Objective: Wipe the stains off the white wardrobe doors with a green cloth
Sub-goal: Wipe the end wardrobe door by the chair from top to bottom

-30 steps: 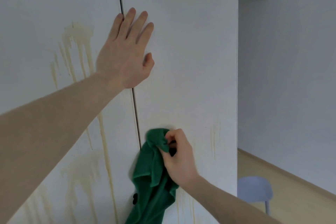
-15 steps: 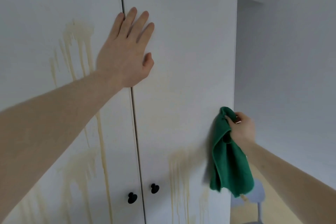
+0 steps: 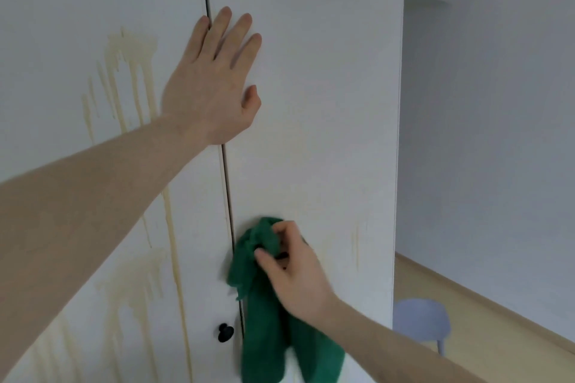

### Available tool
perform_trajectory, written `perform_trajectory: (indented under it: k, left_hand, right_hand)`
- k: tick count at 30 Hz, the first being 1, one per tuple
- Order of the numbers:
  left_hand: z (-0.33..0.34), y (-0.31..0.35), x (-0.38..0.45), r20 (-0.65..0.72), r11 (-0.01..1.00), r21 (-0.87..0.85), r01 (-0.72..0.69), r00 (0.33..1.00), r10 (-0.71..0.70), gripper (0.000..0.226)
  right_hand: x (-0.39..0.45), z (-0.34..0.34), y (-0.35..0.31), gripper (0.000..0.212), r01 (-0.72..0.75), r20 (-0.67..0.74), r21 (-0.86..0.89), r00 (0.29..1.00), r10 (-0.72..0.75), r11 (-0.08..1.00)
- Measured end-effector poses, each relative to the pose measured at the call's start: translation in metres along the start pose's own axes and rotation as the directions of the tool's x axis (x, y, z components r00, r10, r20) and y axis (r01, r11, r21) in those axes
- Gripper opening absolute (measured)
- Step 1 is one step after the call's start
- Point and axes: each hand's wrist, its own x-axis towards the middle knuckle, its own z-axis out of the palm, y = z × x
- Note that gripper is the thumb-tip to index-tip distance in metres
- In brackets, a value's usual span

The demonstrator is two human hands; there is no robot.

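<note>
While yellow stains [image 3: 130, 71] run down the left door [image 3: 62, 25], the left hand [image 3: 214, 84] presses flat across the gap, fingers straight; the right hand [image 3: 298, 277] grips the green cloth [image 3: 264, 333] against the right door [image 3: 311, 102].

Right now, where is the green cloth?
In the head view, the green cloth hangs low from the right hand, against the right door beside the centre gap, near the black knob.
</note>
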Motion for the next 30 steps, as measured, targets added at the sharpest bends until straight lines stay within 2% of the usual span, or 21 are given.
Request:
perform_trajectory:
  k: [5, 9, 12, 15, 18, 22, 26, 28, 30]
  left_hand:
    - [0.001, 0.000, 0.001, 0.004, 1.000, 0.011, -0.004, 1.000, 0.004, 0.073]
    - [0.002, 0.000, 0.000, 0.003, 1.000, 0.022, -0.009, 1.000, 0.009, 0.073]
    - [0.002, 0.000, -0.001, 0.000, 1.000, 0.012, -0.009, 1.000, 0.009, 0.073]
    - [0.002, 0.000, 0.000, 0.000, 1.000, 0.009, -0.010, 1.000, 0.010, 0.073]
    - [0.002, 0.001, 0.000, -0.001, 1.000, 0.007, -0.008, 1.000, 0.008, 0.073]
    - [0.001, 0.001, -0.001, -0.001, 1.000, 0.009, -0.009, 1.000, 0.009, 0.073]
    - [0.001, 0.001, -0.001, -0.010, 1.000, -0.006, -0.009, 1.000, 0.009, 0.073]
    - [0.001, 0.000, -0.001, -0.014, 1.000, -0.002, -0.006, 1.000, 0.006, 0.073]
    - [0.001, 0.000, 0.000, -0.013, 1.000, 0.007, -0.008, 1.000, 0.008, 0.073]
  right_hand:
    - [0.004, 0.003, 0.014, 0.028, 0.042, -0.028, -0.137, 0.999, -0.046, 0.990]
    - [0.005, -0.024, 0.035, 0.027, 0.005, -0.062, -0.209, 0.998, -0.019, 0.978]
    - [0.010, -0.056, 0.056, 0.029, -0.033, -0.142, -0.252, 0.990, -0.003, 0.967]
    - [0.019, -0.095, 0.078, 0.031, -0.129, -0.280, -0.297, 0.959, 0.043, 0.946]
    - [0.034, -0.135, 0.090, 0.016, -0.265, -0.400, -0.306, 0.907, 0.129, 0.914]
    - [0.051, -0.174, 0.085, 0.010, -0.389, -0.440, -0.297, 0.866, 0.237, 0.872]
    - [0.043, -0.160, 0.066, 0.008, -0.345, -0.472, -0.258, 0.860, 0.195, 0.902]
    - [0.030, -0.135, 0.051, 0.012, -0.249, -0.455, -0.214, 0.881, 0.129, 0.945]
    - [0.018, -0.103, 0.035, 0.022, -0.121, -0.381, -0.167, 0.923, 0.049, 0.979]
